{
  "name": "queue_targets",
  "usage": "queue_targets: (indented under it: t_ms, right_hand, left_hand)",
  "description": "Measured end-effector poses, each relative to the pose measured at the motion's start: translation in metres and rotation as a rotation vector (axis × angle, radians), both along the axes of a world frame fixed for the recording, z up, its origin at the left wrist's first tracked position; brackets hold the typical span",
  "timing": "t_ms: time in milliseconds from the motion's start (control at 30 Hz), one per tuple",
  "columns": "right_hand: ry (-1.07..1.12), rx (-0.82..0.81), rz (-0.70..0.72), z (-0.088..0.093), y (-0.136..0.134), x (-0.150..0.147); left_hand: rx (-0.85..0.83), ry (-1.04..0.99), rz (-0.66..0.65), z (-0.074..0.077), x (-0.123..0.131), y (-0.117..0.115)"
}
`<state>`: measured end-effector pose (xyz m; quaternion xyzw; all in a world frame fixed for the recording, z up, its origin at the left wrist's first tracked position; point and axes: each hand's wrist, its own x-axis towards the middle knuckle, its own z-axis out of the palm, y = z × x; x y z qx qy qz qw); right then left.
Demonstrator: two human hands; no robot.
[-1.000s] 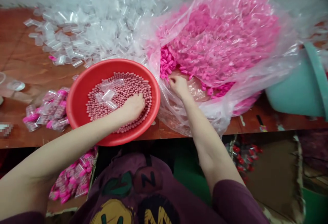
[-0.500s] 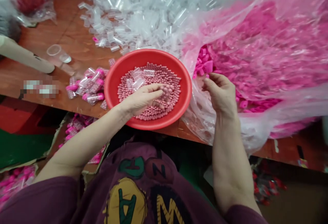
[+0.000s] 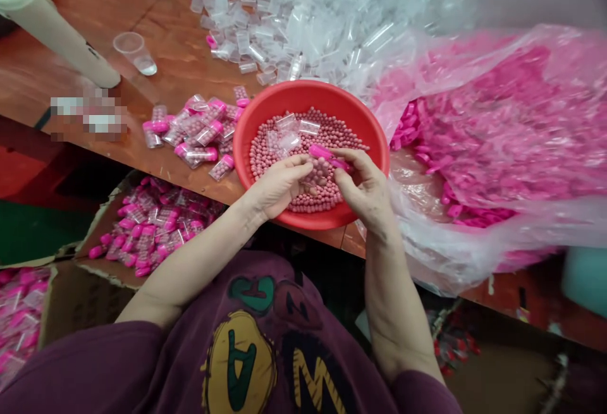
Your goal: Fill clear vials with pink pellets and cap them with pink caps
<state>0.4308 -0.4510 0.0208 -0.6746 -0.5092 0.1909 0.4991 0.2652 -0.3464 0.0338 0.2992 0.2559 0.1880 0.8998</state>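
Observation:
My left hand [image 3: 279, 188] is closed around a small clear plastic container [image 3: 317, 175] with pink beads in it, held above a red basin [image 3: 310, 93]. My right hand [image 3: 364, 188] pinches bright pink plastic caps [image 3: 339, 164] close to the mouth of that container. One pink cap [image 3: 320, 152] lies across the container's top end; whether it is seated cannot be made out. Loose pink beads [image 3: 270, 155] fill the basin's bottom, and several clear empty tubes [image 3: 289, 136] rest on them.
Pink-capped containers [image 3: 199, 126] lie left of the basin, with more in a cardboard box [image 3: 102, 268] below. Clear tubes [image 3: 303, 16] are heaped behind. A plastic bag of pink caps [image 3: 512, 129] lies right. A clear cup [image 3: 135, 52] stands at the left.
My right hand has moved left from the bag of caps to the container in my left hand, bringing pink caps. The view has shifted, so the basin appears farther right.

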Motion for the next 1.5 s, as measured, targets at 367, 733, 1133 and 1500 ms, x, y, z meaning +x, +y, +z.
queue_targets:
  t_ms: [367,733,1133,1500]
  right_hand:
    - [0.163,-0.057,-0.056,0.004,0.007,0.0]
    - [0.06,-0.133,0.026,0.005,-0.011,0.006]
    - [0.251,-0.052,-0.021,0.002,-0.027,-0.009]
    - [0.184,0.004,-0.162,-0.003,-0.031,-0.015]
  left_hand:
    - [0.021,-0.033,-0.089,0.001,0.0,-0.004]
    - [0.043,-0.072,-0.119,0.002,0.001,-0.001]
    - [-0.005,-0.063,-0.043,-0.001,0.001,-0.003]
    - [0.051,0.024,-0.033,-0.004,0.003,-0.007]
